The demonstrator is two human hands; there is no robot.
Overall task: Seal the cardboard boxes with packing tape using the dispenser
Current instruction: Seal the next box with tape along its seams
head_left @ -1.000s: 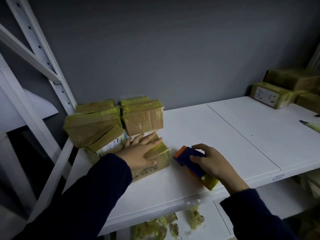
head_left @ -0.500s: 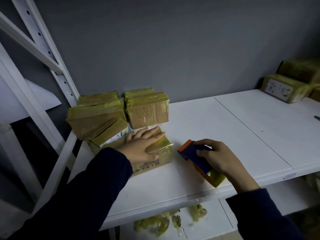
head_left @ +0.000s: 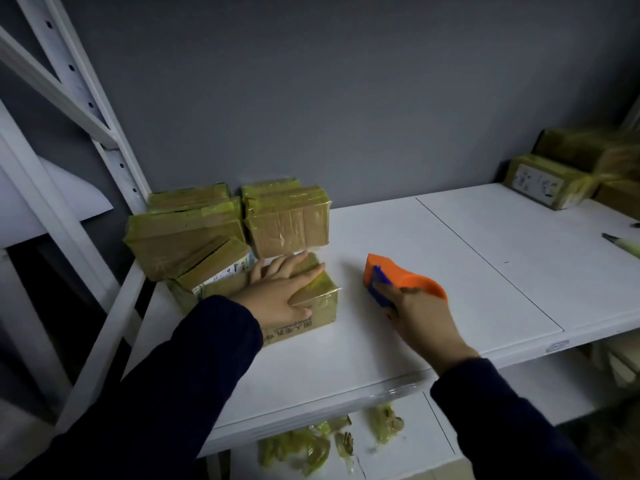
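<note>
A small cardboard box [head_left: 311,313] wrapped in yellowish tape sits at the left front of the white shelf [head_left: 398,244]. My left hand [head_left: 277,296] lies flat on top of it, fingers straight, pressing down. Just right of the box, my right hand [head_left: 419,313] grips the orange and blue tape dispenser [head_left: 398,278], held slightly above the shelf and a short gap away from the box. Behind the box stand several taped boxes [head_left: 287,220] against the grey wall.
More taped boxes [head_left: 550,178] are stacked at the far right back. A pen-like object [head_left: 623,245] lies at the right edge. Crumpled tape scraps [head_left: 311,445] lie on the lower shelf. White rack uprights [head_left: 86,109] stand at the left.
My right hand has turned the dispenser so its orange side faces up and lifted it a little beside the box. My left hand stays flat on the box.
</note>
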